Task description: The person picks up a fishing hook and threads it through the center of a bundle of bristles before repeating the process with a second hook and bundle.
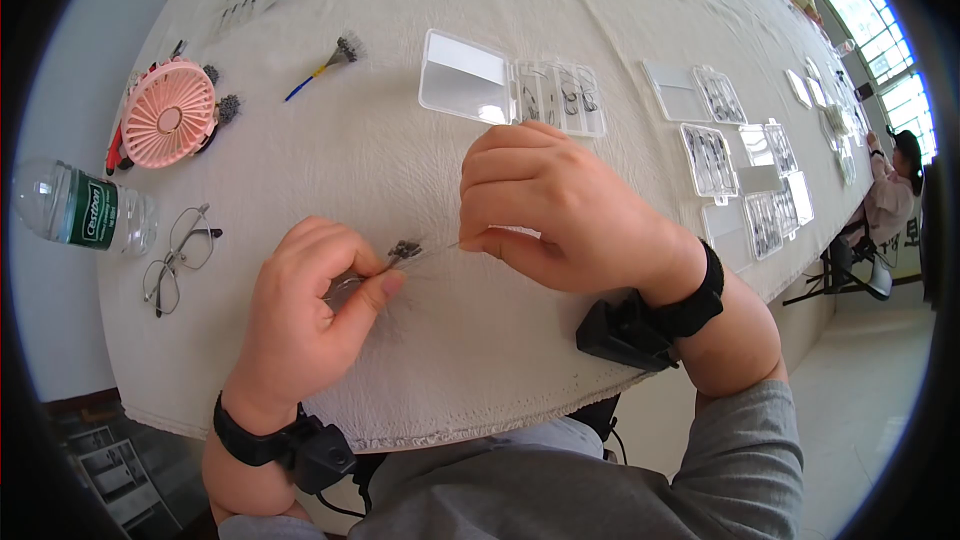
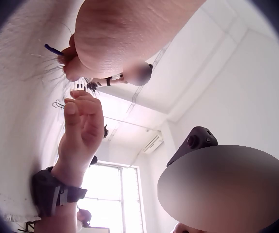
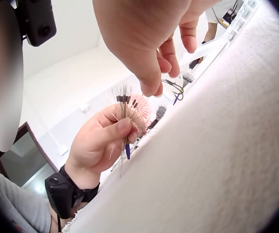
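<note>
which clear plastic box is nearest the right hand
In the head view, the lone box just beyond the right hand, its lid spread left; the other boxes sit grouped farther right.

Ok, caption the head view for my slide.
Left hand grips a bundle of fine strands, right hand pinches a thin strand; a pink fan and open clear box beyond.

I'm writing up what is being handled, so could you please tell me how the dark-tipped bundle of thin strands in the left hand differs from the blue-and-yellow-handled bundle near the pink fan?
The dark-tipped bundle of thin strands is pinched in the left hand, while the blue-and-yellow-handled bundle lies on the white cloth. The first is partly covered by fingers; the second is uncovered. Both have a dark cluster at one end.
</note>
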Demonstrator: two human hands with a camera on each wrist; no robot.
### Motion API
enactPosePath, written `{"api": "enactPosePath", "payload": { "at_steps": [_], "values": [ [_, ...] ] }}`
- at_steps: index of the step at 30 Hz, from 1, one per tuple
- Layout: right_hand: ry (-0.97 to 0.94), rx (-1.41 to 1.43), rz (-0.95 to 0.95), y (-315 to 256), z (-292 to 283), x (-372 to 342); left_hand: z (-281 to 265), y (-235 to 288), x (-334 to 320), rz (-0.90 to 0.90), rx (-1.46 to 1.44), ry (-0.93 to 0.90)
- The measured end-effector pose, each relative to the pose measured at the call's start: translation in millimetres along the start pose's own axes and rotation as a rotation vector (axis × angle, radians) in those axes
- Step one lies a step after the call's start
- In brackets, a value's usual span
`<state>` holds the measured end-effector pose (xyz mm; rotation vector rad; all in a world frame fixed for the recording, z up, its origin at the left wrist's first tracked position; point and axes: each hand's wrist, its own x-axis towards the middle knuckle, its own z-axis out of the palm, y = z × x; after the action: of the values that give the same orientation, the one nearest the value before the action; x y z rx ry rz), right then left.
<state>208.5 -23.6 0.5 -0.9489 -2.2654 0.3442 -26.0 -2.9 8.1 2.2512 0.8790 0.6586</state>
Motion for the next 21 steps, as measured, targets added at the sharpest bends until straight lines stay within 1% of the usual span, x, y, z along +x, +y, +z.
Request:
{"api": "enactPosePath", "payload": {
  "at_steps": [1, 2, 3, 4, 5, 7, 8, 11, 14, 17, 20, 21],
  "values": [
    [0.017, -0.02, 0.002, 3, 0, -1, -1, -2, -1, 0.005, 0.005, -0.01],
    [0.035, -0.041, 0.006, 6, -2, -2, -4, -6, -3, -0.037, 0.003, 0.037],
    [0.102, -0.094, 0.063, 13, -15, -3, -9, -10, -5, -0.079, 0.001, 0.083],
    [0.165, -0.045, 0.06, 15, -24, -1, -11, -13, -6, -0.121, -0.001, 0.125],
    [0.23, 0.005, 0.057, 16, -28, -1, -10, -11, -6, -0.127, 0.011, 0.102],
    [0.214, 0.081, 0.072, 11, -22, 1, -7, -8, -4, -0.131, 0.038, 0.076],
    [0.205, 0.121, 0.082, 8, -18, 0, -7, -9, -4, -0.208, 0.023, 0.011],
    [0.157, 0.272, 0.201, 9, -14, -1, 4, -9, 0, -0.07, 0.193, 0.196],
    [0.07, 0.423, 0.32, -1, -13, 2, 5, -1, 8, 0.173, 0.353, 0.373],
    [0.049, 0.466, 0.333, -3, -11, 2, -1, 9, 7, 0.29, 0.454, 0.277],
    [0.021, 0.536, 0.34, -5, -7, 2, 6, 18, 5, 0.37, 0.496, 0.239],
    [0.007, 0.546, 0.346, -6, -6, 1, 7, 18, 4, 0.371, 0.507, 0.236]
  ]
}}
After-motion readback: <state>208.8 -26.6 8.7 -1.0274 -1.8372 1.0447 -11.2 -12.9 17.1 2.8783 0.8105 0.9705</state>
